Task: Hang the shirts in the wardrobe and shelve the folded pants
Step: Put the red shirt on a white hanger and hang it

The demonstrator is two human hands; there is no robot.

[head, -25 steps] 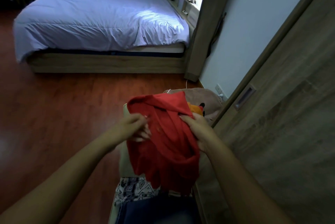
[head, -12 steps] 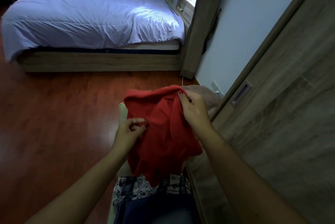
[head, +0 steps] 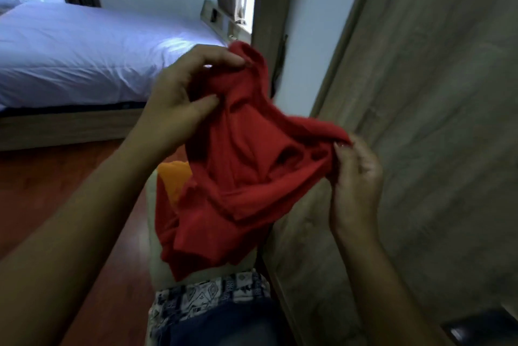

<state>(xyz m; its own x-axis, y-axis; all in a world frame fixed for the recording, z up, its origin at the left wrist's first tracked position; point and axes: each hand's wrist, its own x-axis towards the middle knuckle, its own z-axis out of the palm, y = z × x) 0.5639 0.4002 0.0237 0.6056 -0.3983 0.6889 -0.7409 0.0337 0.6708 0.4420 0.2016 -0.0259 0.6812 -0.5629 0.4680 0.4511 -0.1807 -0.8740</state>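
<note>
The red shirt [head: 241, 177] hangs bunched in the air beside the wardrobe door [head: 420, 121]. Our left hand [head: 179, 99] pinches its upper edge, our right hand [head: 356, 177] pinches the opposite edge. We should pull it taut and find the shoulders before hanging.

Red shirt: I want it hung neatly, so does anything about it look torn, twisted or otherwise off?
The red shirt is bunched and twisted, not spread flat: the left hand pinches one edge high, the right hand pinches another lower, and the rest sags in folds. No tear or stain shows.
</note>
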